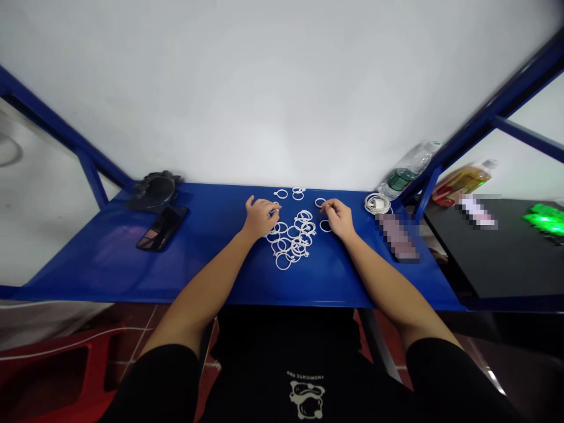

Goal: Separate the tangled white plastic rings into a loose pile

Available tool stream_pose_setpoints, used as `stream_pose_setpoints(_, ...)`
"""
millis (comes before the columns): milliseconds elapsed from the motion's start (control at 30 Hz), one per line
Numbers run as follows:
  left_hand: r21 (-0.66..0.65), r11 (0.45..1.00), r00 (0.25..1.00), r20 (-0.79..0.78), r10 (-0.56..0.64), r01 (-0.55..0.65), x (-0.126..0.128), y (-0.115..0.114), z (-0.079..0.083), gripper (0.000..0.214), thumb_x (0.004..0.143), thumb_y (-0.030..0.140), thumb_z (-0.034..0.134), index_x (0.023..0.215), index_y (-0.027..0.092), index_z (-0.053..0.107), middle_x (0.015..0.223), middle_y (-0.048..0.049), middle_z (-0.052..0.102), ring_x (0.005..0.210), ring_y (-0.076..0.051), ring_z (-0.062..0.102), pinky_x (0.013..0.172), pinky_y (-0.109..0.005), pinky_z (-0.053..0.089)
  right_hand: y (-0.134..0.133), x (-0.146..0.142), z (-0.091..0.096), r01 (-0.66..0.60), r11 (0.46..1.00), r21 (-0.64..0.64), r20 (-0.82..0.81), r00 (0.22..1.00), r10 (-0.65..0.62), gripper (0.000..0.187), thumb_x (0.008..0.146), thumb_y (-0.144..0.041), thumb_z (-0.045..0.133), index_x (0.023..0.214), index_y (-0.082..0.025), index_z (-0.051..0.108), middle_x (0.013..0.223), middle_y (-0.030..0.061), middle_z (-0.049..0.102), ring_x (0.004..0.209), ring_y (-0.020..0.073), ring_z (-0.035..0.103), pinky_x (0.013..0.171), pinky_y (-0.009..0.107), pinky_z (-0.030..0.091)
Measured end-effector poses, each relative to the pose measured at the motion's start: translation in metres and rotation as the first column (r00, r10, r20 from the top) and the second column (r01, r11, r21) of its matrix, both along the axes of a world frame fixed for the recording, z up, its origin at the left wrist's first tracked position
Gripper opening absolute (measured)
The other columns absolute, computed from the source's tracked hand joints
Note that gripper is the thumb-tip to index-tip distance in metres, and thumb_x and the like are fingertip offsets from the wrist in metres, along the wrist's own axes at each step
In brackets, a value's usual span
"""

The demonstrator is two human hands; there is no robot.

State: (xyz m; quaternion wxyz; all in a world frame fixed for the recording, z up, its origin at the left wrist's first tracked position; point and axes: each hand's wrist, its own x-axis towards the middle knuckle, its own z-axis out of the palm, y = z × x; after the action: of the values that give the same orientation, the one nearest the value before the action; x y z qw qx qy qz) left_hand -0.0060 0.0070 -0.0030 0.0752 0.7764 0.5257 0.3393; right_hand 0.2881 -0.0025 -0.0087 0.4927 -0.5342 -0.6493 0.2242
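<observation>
White plastic ring heap [293, 238] lies at four o'clock of nearer left hand [259, 216], eight of right hand [339, 216]; both half-curled, holds unclear.

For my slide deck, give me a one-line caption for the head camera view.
Left hand and right hand touch white rings on a blue table, phone at left.

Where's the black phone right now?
Head view: the black phone lies on the blue table, left of the left hand, just in front of a dark object.
</observation>
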Motion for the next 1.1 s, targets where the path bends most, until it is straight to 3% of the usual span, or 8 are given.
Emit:
stream_pose_setpoints(333,0.029,0.999,1.0,0.015,-0.016,0.015,-0.001,-0.001,0.003,0.015,0.085,0.017,0.059,0.084,0.025,0.072,0.094,-0.0014,0.078,0.104,-0.025,0.067,0.123,-0.055,0.023,-0.001,0.0,0.007,-0.037,0.999,0.035,0.1,0.994,0.033,0.024,0.08,-0.022,0.047,0.072,-0.022,0.071,0.074,0.0021,0.074,0.074,0.0211,0.069,0.076,0.033,0.053)
stream_pose_setpoints(567,0.045,0.998,0.999,0.007,-0.035,0.035,-0.003,0.002,0.001,0.016,0.08,0.015,0.058,0.08,0.024,0.071,0.09,-0.0015,0.077,0.096,-0.023,0.069,0.119,-0.05,0.032,-0.003,-0.001,0.01,-0.153,0.966,0.208,0.279,0.956,0.092,0.028,0.083,-0.016,0.043,0.068,-0.023,0.066,0.077,0.0037,0.073,0.079,0.0216,0.069,0.084,0.037,0.052)
stream_pose_setpoints(667,0.032,0.998,0.998,0.001,-0.056,0.056,-0.003,0.002,0.001,0.018,0.081,0.016,0.057,0.083,0.024,0.073,0.092,-0.0019,0.078,0.096,-0.024,0.07,0.118,-0.05,0.034,-0.007,-0.005,0.011,-0.19,0.949,0.254,0.4,0.913,0.075,0.029,0.086,-0.013,0.045,0.081,-0.023,0.072,0.088,0.0049,0.077,0.087,0.0232,0.07,0.089,0.04,0.052)
stream_pose_setpoints(767,0.01,0.997,0.997,-0.006,-0.083,0.083,-0.003,0.002,0.0,0.021,0.083,0.017,0.057,0.09,0.025,0.075,0.097,-0.0022,0.079,0.098,-0.024,0.07,0.118,-0.05,0.035,-0.014,-0.012,0.014,-0.293,0.919,0.265,0.492,0.86,0.132,0.039,0.089,-0.011,0.046,0.117,-0.021,0.072,0.109,0.008,0.078,0.101,0.0258,0.07,0.094,0.044,0.052)
stream_pose_setpoints(900,0.016,0.994,0.994,-0.011,-0.112,0.113,-0.003,0.003,-0.002,0.023,0.087,0.019,0.056,0.097,0.025,0.076,0.101,-0.0023,0.079,0.1,-0.022,0.071,0.118,-0.048,0.036,-0.021,-0.02,0.017,-0.439,0.873,0.215,0.591,0.77,0.242,0.065,0.095,-0.013,0.044,0.159,-0.021,0.041,0.131,0.0106,0.072,0.117,0.0272,0.067,0.102,0.048,0.053)
stream_pose_setpoints(1000,0.023,0.992,0.993,-0.022,-0.12,0.12,-0.004,0.004,-0.003,0.023,0.088,0.021,0.056,0.097,0.025,0.076,0.101,-0.0026,0.079,0.101,-0.022,0.071,0.117,-0.047,0.037,-0.022,-0.022,0.018,-0.468,0.866,0.174,0.61,0.742,0.278,0.071,0.097,-0.02,0.045,0.166,-0.024,0.028,0.138,0.0103,0.069,0.12,0.0273,0.067,0.105,0.049,0.053)
stream_pose_setpoints(1100,0.026,0.992,0.993,-0.026,-0.119,0.12,-0.005,0.005,-0.003,0.024,0.086,0.018,0.055,0.093,0.024,0.077,0.098,-0.0031,0.078,0.098,-0.023,0.07,0.114,-0.046,0.04,-0.02,-0.018,0.018,-0.426,0.889,0.165,0.53,0.799,0.284,0.069,0.099,-0.034,0.054,0.164,-0.026,0.031,0.141,0.0095,0.068,0.123,0.0295,0.066,0.106,0.051,0.052)
